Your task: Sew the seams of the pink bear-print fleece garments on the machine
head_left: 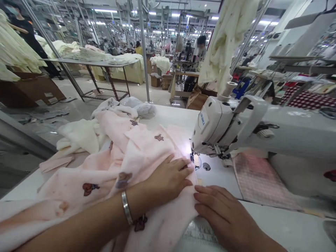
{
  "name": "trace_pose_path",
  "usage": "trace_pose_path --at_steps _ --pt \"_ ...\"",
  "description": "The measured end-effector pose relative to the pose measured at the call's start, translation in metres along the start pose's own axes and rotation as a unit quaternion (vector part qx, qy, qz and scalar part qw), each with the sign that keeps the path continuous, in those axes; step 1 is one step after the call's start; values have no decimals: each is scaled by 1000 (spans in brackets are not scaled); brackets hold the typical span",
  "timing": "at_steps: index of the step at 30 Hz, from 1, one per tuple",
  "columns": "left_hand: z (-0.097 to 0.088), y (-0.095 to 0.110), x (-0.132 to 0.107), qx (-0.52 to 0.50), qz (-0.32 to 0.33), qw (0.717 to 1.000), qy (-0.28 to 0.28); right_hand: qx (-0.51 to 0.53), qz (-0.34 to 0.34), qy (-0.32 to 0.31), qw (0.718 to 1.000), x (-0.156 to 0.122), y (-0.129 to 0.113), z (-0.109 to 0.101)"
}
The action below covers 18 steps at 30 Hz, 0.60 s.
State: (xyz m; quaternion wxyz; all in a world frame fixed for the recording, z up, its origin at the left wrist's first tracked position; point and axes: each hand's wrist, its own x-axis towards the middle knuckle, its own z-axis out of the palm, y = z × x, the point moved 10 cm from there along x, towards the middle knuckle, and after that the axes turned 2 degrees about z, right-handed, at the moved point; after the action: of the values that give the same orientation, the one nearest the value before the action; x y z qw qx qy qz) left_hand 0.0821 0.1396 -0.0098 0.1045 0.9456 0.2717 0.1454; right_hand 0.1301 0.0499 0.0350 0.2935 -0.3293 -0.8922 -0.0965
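Lying under the flat, spread left hand (170, 176), pink fabric (145, 159) touches the outstretched right hand (224, 211).

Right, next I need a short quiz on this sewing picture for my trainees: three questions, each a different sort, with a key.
1. Multiple choice: What colour is the patterned fabric under the left hand?
A) blue
B) pink
C) green

2. True or false: The silver bracelet is on the right wrist.

3. Short answer: Which hand's fingertips are nearer the needle area of the sewing machine?

Key:
1. B, pink.
2. False: the silver bracelet is on the left wrist.
3. The left hand's.
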Motion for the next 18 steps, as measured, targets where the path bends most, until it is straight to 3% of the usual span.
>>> trace_pose_path --at_steps 4,12,18 --pt "2 -9 14 11 6 1000 2 21 -12 -18 1000 0 10 10" --pt "2 -9 14 9 16 1000 7 39 13 -33 999 -8 14 21" --pt "-11 -7 14 -61 75 995 39 12 8 -34 999 -11 14 24"
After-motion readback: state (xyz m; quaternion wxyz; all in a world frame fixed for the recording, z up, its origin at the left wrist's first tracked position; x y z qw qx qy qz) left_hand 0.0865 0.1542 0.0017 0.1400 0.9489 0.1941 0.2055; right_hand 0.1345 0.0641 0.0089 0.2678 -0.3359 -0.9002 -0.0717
